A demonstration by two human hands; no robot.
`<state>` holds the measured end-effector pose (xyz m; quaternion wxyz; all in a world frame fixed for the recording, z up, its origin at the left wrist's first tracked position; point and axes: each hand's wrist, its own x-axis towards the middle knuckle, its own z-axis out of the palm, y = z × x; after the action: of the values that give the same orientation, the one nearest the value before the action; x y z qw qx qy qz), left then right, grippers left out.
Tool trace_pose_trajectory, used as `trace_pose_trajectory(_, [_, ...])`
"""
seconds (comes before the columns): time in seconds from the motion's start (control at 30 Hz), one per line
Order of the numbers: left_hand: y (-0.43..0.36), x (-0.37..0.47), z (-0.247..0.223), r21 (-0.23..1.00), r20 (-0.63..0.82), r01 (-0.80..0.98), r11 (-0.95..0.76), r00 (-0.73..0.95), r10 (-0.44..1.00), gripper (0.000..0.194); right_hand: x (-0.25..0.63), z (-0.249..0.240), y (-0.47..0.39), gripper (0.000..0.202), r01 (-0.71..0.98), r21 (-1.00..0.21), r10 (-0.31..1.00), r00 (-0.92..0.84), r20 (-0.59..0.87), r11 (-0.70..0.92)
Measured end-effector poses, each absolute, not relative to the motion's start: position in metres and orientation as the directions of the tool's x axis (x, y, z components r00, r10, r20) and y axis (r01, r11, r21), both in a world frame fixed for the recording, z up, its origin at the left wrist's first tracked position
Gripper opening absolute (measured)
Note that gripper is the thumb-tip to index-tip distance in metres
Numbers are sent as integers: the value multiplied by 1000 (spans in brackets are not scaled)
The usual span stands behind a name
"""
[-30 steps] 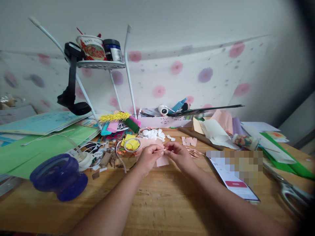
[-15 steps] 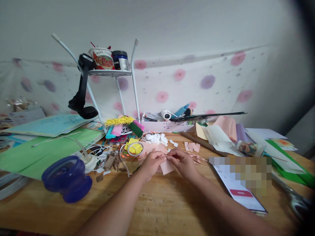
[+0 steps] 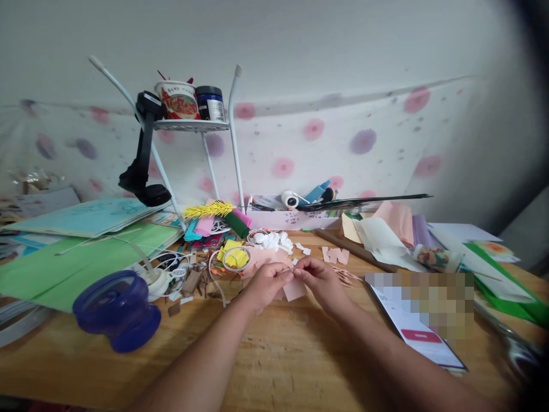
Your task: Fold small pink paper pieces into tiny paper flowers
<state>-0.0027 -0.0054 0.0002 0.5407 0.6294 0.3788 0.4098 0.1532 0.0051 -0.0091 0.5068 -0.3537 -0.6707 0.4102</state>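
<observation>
My left hand (image 3: 266, 286) and my right hand (image 3: 318, 281) meet over the middle of the table, thumbs and fingertips pinched together. Whatever is between the fingertips is too small to make out. A square of pink paper (image 3: 295, 290) shows just below the fingers. Behind my left hand lie more pink paper (image 3: 262, 258) and a heap of white paper pieces (image 3: 274, 241). Cut pink pieces (image 3: 335, 255) rest beyond my right hand, and thin pink twisted strips (image 3: 345, 277) lie beside it.
A blue tape dispenser (image 3: 118, 309) stands left, near green sheets (image 3: 86, 263). A white rack (image 3: 193, 125) holds a bowl and a jar. At the right are a phone (image 3: 418, 335), scissors (image 3: 510, 343) and a paper cup (image 3: 435, 258). A yellow roll (image 3: 235, 258) sits behind my left hand.
My right hand's fingertips have shifted slightly up and inward, and the pinched fingers have changed position a little. Both hands remain over the pink paper.
</observation>
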Motion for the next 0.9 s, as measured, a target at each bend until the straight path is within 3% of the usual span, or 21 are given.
trace_pose_trajectory(0.37, [0, -4, -6, 961, 177, 151, -230, 299, 938, 22, 154, -6, 1, 10, 225, -763, 792, -263, 551, 606])
trace_pose_trajectory(0.9, [4, -2, -13, 907, 258, 260, -331, 279, 925, 21, 154, -7, 5, 10, 323, -739, 805, -278, 523, 591])
